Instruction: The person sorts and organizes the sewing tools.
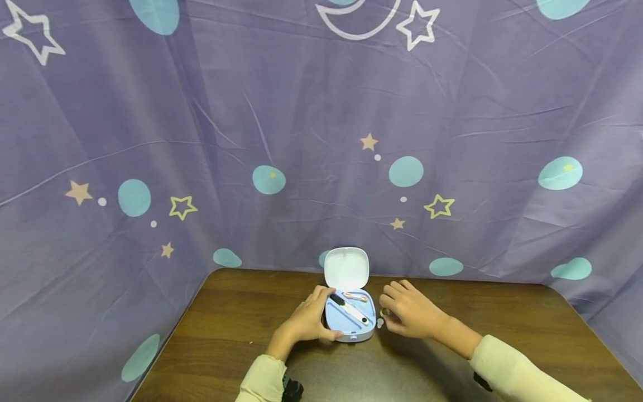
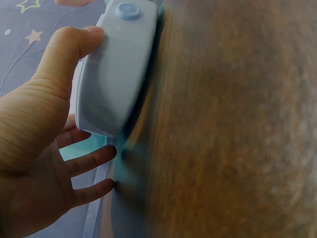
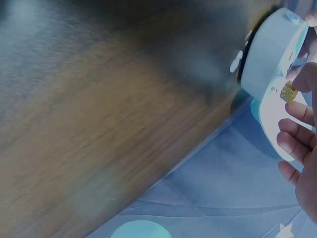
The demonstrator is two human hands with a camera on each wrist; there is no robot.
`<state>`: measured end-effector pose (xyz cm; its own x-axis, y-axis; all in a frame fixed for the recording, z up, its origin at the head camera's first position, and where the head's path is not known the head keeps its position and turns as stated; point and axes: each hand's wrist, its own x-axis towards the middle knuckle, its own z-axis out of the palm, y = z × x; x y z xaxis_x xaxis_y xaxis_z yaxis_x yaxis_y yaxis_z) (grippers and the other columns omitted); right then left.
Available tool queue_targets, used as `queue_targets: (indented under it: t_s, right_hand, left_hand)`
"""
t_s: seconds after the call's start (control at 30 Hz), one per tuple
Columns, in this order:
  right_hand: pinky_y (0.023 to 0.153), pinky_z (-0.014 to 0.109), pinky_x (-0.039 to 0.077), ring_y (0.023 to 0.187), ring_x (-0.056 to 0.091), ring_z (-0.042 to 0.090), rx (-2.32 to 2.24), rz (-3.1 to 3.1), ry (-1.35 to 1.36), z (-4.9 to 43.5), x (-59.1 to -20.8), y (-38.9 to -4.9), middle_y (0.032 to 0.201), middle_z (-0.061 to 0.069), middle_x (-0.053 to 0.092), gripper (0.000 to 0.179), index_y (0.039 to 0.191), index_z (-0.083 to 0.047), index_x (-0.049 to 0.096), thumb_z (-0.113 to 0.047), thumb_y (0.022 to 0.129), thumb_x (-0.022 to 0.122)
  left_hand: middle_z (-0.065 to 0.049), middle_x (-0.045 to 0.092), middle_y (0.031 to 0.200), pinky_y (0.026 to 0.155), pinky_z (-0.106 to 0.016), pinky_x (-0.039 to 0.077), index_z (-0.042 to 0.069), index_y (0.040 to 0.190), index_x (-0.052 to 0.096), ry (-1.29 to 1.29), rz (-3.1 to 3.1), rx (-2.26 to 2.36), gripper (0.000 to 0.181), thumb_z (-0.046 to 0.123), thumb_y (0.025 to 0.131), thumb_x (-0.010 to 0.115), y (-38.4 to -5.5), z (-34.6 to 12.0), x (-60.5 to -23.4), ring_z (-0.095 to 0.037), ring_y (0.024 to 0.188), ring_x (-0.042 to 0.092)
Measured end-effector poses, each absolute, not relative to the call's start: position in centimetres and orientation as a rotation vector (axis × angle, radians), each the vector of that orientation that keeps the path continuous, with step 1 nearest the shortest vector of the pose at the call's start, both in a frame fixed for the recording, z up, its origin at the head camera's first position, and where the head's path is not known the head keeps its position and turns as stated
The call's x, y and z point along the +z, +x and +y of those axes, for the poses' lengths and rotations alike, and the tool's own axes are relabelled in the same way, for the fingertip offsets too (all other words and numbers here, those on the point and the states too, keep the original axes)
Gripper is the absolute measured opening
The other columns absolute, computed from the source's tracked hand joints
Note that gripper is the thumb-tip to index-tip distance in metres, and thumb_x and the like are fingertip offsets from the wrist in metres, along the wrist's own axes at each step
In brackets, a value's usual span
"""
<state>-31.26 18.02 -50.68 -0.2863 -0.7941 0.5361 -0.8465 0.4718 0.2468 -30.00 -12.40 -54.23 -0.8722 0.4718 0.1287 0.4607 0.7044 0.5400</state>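
Note:
A small blue-and-white case (image 1: 337,322) stands on the table with its white lid (image 1: 346,269) raised. Inside lie a slim white stick with a black end (image 1: 354,312) and a small pinkish looped item (image 1: 356,297). My left hand (image 1: 308,318) holds the case from its left side, the thumb at the front wall beside the round blue button (image 2: 128,10). Just right of the case, my right hand (image 1: 414,312) pinches a small gold glittery piece (image 3: 288,92) between thumb and index finger. Its other fingers are spread and loosely bent.
Small whitish flat pieces (image 1: 380,322) lie on the wooden table (image 1: 241,312) close to the case's right side. Behind the table hangs a purple curtain (image 1: 311,111) with stars and teal spots, near the raised lid. A tiny pale speck (image 1: 250,342) lies at the left.

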Motion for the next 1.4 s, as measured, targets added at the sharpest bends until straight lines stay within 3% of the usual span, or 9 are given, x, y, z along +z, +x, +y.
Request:
queue_targets:
  t_s: [0.6, 0.97, 1.4]
  right_hand:
    - [0.071, 0.029, 0.035, 0.075, 0.035, 0.009, 0.088, -2.09, 1.342, 15.9, -49.6, -33.0, 0.079, -0.009, 0.041, 0.027, 0.078, -0.018, 0.053, -0.022, 0.069, 0.078]
    - [0.074, 0.031, 0.04, 0.08, 0.049, 0.013, 0.005, -2.166, 1.376, 14.8, -50.2, -33.2, 0.087, -0.005, 0.056, 0.027, 0.086, -0.018, 0.058, -0.025, 0.074, 0.081]
    - [0.072, 0.029, 0.037, 0.078, 0.048, 0.012, -0.021, -2.222, 1.375, 14.1, -51.0, -33.5, 0.08, -0.007, 0.048, 0.028, 0.082, -0.018, 0.054, -0.024, 0.078, 0.081]
  left_hand:
    - [-0.013, 0.042, 0.146, 0.1, -0.056, 0.047, 0.006, 0.152, 0.036, 0.791, 2.868, 0.928, 0.104, 0.047, 0.073, 0.089, -30.3, -12.4, -54.3, -0.034, 0.132, 0.049]
    - [-0.012, 0.043, 0.145, 0.101, -0.056, 0.047, 0.005, 0.152, 0.037, 0.796, 2.875, 0.92, 0.104, 0.049, 0.073, 0.089, -30.2, -12.5, -54.5, -0.034, 0.133, 0.049]
    - [-0.012, 0.042, 0.145, 0.101, -0.055, 0.048, 0.005, 0.152, 0.036, 0.796, 2.875, 0.925, 0.104, 0.048, 0.073, 0.089, -29.9, -12.5, -54.3, -0.033, 0.13, 0.05]
